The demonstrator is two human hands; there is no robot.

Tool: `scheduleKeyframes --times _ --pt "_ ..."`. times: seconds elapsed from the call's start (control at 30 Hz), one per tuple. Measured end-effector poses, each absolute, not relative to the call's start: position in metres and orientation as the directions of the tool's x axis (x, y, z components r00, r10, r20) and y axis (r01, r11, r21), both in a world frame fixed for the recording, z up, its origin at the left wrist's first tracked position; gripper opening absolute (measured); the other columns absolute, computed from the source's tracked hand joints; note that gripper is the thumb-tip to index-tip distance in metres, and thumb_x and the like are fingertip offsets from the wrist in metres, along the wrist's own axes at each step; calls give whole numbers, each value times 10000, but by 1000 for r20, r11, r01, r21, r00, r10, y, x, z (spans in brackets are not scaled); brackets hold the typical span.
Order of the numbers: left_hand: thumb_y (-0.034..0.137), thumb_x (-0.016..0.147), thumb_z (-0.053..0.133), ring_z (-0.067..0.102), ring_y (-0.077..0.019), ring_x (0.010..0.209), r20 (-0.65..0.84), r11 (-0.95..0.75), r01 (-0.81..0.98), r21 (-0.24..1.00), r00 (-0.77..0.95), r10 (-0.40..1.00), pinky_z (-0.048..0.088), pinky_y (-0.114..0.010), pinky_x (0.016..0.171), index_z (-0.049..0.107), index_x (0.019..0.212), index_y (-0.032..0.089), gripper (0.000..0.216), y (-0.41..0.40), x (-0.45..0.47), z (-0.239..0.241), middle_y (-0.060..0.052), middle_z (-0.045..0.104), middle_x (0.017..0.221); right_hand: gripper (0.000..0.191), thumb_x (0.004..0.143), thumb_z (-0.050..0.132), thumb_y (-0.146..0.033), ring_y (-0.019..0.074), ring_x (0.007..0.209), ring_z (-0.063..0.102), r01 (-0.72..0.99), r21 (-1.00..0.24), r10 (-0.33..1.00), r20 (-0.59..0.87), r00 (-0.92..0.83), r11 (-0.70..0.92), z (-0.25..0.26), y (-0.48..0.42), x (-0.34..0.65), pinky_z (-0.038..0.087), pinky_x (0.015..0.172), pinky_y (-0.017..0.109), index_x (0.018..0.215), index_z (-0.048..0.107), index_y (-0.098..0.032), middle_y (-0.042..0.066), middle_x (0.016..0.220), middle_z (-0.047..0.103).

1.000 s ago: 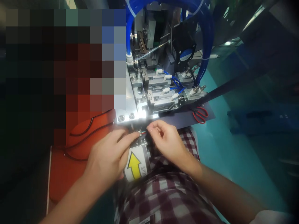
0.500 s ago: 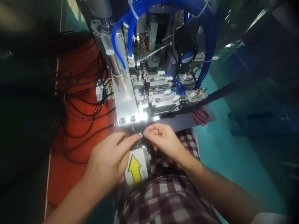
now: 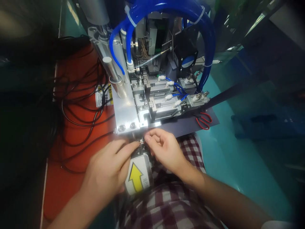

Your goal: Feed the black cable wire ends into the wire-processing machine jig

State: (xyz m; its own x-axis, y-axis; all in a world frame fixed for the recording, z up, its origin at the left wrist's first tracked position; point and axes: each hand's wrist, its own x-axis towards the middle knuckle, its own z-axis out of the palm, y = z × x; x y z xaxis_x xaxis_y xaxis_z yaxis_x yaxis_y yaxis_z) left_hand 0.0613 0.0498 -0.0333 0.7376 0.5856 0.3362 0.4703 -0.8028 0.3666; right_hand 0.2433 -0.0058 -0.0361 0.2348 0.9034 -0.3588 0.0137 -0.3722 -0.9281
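Note:
My left hand (image 3: 107,170) and my right hand (image 3: 164,149) meet just below the front edge of a metal machine (image 3: 152,95). Both pinch at a tiny shiny part (image 3: 142,141) between their fingertips; what it is I cannot make out. My left forefinger points right at it, and my right fingers are curled with thumb and forefinger together. Right under the hands sits a white label with a yellow arrow (image 3: 138,175) on a small dark block. My lap in checked cloth (image 3: 171,197) lies below.
Blue air hoses (image 3: 166,9) loop over the machine. Black cables (image 3: 78,108) lie coiled on an orange-red surface (image 3: 62,178) at left. Red-handled scissors (image 3: 203,119) rest on a dark plate at right. A teal floor (image 3: 228,159) lies beyond.
My right hand has moved left until its fingertips meet my left forefinger at the small part. The blurred patch at upper left is gone, showing cables and a silver cylinder.

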Motion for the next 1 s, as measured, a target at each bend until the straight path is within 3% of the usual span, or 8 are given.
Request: scheduleKeyframes --times 0.1,0.2,0.37,0.47,0.57,0.73,0.83,1.0 --pt "143 956 457 621 -156 756 330 -796 476 375 734 594 497 -249 636 658 1102 173 250 50 61 -35 -45 639 916 157 858 605 -309 76 455 376 61 -955 916 -260 305 -291 -37 -5 238 298 446 217 775 595 -176 -80 509 425" --pt "131 949 463 616 -155 741 332 -798 470 377 736 590 494 -246 618 662 1096 163 249 50 61 -34 -46 638 899 133 864 582 -251 77 467 391 217 -957 932 -111 346 -194 -39 -6 234 330 479 224 755 589 -175 -73 527 432" --pt "127 947 462 613 -155 720 345 -809 461 364 740 577 494 -249 602 670 1082 144 248 51 62 -32 -47 628 873 135 902 552 -239 83 492 422 403 -911 958 36 285 -86 -40 -8 236 345 532 238 797 606 -174 -67 543 454" --pt "131 949 466 613 -155 723 341 -811 460 362 744 574 496 -248 607 672 1078 145 243 52 61 -33 -45 624 872 136 889 566 -252 80 483 413 309 -938 954 -62 294 -156 -41 -9 238 335 519 235 783 597 -175 -73 536 450" --pt "135 952 467 617 -154 730 344 -815 460 352 747 569 501 -248 623 668 1073 151 235 52 61 -33 -44 628 884 142 856 604 -285 71 468 393 48 -950 910 -278 308 -307 -41 -7 238 300 471 217 771 587 -173 -77 536 456" --pt "147 958 467 625 -148 744 333 -814 462 352 751 571 506 -236 634 662 1090 166 237 51 61 -31 -40 633 895 203 823 601 -266 40 406 287 -323 -760 785 -615 78 -563 -34 4 245 214 425 199 659 547 -160 -103 459 393" --pt "150 959 458 631 -144 741 327 -818 462 342 758 565 510 -233 634 663 1087 175 244 51 59 -30 -38 628 890 270 857 582 -306 35 403 328 -354 -731 786 -618 -19 -583 -36 5 252 271 451 193 639 535 -154 -86 466 443" --pt "151 960 462 636 -125 737 323 -823 462 329 764 558 516 -215 646 638 1123 203 245 52 56 -32 -29 615 922 317 963 452 -454 70 426 413 -219 -868 879 -470 75 -446 -54 -4 248 326 455 213 804 517 -188 -70 554 512"
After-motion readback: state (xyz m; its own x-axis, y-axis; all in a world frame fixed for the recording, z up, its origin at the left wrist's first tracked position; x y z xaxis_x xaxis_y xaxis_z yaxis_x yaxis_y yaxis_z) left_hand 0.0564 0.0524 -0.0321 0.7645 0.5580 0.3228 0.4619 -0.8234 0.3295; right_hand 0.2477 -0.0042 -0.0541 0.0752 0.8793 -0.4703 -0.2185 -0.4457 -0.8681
